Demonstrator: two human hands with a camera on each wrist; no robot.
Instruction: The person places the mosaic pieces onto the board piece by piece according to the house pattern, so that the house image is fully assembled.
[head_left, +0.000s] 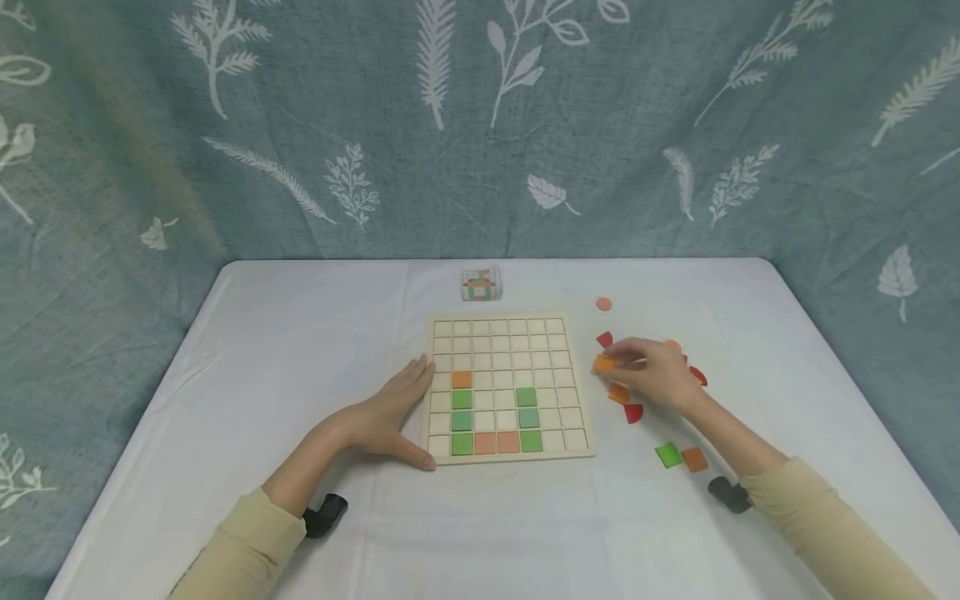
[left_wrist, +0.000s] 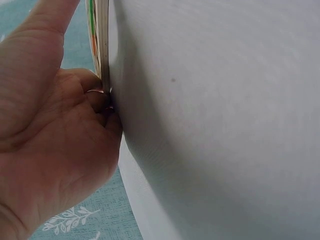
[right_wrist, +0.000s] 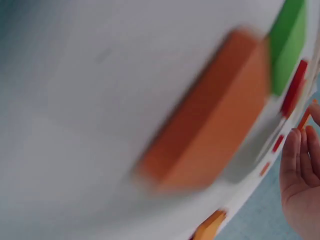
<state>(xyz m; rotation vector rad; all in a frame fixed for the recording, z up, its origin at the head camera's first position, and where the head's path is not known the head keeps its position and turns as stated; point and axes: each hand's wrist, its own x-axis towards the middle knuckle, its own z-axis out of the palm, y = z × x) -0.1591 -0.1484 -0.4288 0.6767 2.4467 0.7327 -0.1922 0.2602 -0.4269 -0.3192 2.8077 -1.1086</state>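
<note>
In the head view my left hand point(head_left: 386, 412) rests against the left edge of a pale wooden grid board point(head_left: 538, 368), fingers spread along the side and thumb at the near-left corner. The left wrist view has this hand point(left_wrist: 65, 135) close up, fingertips at the board's edge point(left_wrist: 104, 45). My right hand point(head_left: 648, 371) pinches an orange square tile point(head_left: 603, 363) just right of the board. Green, orange and salmon squares fill some cells, including an orange tile point(head_left: 461, 380) atop the left column and a green tile point(head_left: 526, 397) atop the right one.
A small pattern card point(head_left: 482, 284) lies behind the board. Loose pieces lie at right: a salmon disc point(head_left: 603, 304), red quarter-circles such as this red piece point(head_left: 633, 413), an orange tile point(head_left: 618, 393), a green square point(head_left: 669, 454) and a brown-orange square point(head_left: 695, 459).
</note>
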